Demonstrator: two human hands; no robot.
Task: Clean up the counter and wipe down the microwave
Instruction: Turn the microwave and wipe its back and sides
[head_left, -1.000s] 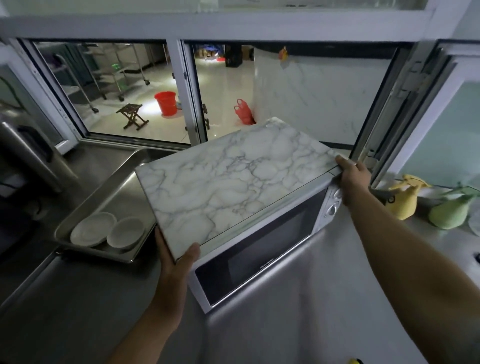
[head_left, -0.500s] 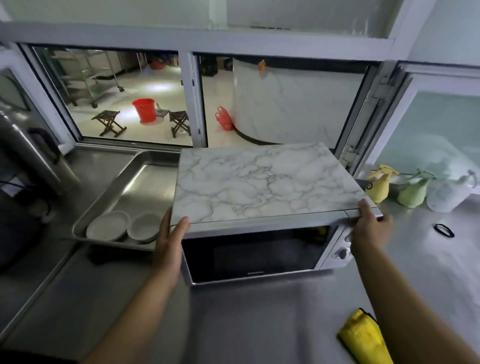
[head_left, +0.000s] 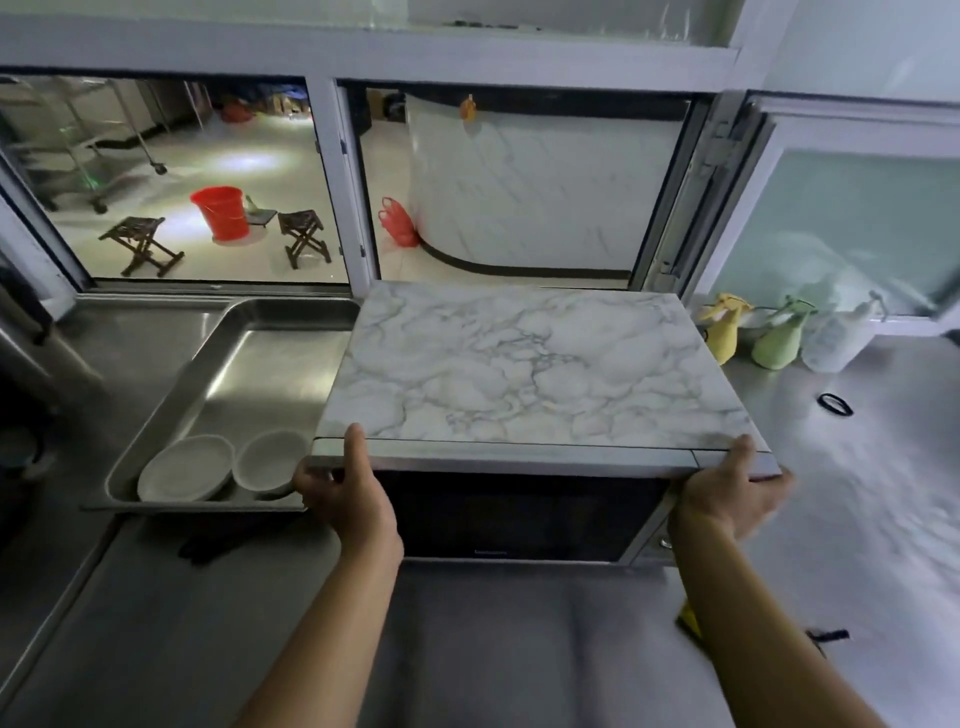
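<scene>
**Microwave (head_left: 524, 514) squared on counter (head_left: 519, 649)**

Sitting beside steel tray (head_left: 249, 358), marble-patterned top facing up. Looking heavy, rigid, smooth-sided; probably best taken by the upper front corners. Left hand (head_left: 345, 493) gripping near-left corner, right hand (head_left: 732, 491) clasping near-right corner, thumbs on top.

A marble-topped microwave (head_left: 540, 374) with a dark door stands square on the steel counter (head_left: 519, 649).

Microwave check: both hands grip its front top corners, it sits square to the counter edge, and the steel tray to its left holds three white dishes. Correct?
Not quite. The head view shows two white dishes in the steel tray, not three. The rest holds: left hand and right hand grip the microwave at its front top corners.
</scene>
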